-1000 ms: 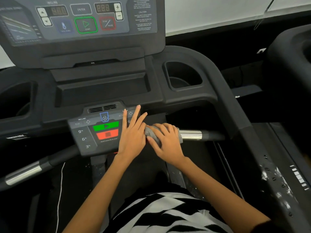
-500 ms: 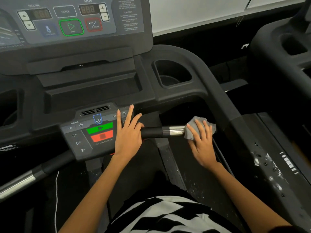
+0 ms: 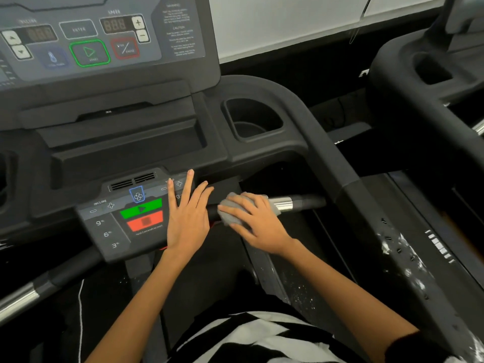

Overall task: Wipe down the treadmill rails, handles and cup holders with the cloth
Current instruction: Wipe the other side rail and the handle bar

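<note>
Head view: the right hand (image 3: 258, 222) curls round a crumpled grey cloth (image 3: 231, 212) on the black-and-chrome handle bar (image 3: 293, 203), just beside the left hand (image 3: 187, 217), spread flat on the grey control panel (image 3: 123, 218).

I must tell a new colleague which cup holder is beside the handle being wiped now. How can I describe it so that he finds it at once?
Start at the big screen panel at the top of the treadmill. To its lower right, a dark cup holder is sunk into the black frame, above the right hand that grips the grey cloth. The other cup holder, at the far left edge, shows only partly.
</note>
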